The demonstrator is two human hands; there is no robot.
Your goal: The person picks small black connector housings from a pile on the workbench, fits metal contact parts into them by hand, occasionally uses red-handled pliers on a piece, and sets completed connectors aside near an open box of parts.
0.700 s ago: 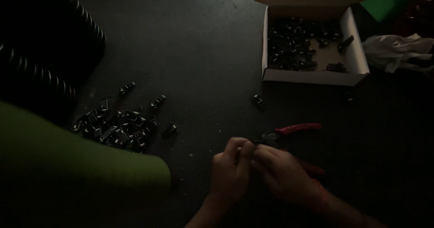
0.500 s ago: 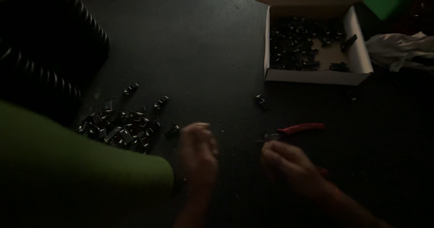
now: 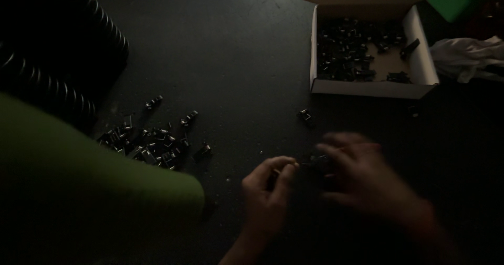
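My left hand (image 3: pixel 268 189) is low in the middle, thumb and forefinger pinched together at the edge of a small dark part (image 3: pixel 315 163). My right hand (image 3: pixel 362 178) is blurred with motion just right of that part, its fingers curved around it. Whether it grips anything is unclear. A pile of several small dark metal parts (image 3: pixel 152 144) lies to the left on the dark table (image 3: pixel 236 60). One stray part (image 3: pixel 307 116) lies alone above my hands.
An open white cardboard box (image 3: pixel 367 88) with several dark parts stands at the upper right. A white cloth (image 3: pixel 467 55) lies beside it. Black corrugated hose (image 3: pixel 100 28) runs along the upper left, and a large green shape (image 3: pixel 79 196) fills the lower left.
My left hand swung out toward the pile, then came back to the middle. My right hand now covers the spot where the red-handled pliers lay. The camera moved a little.
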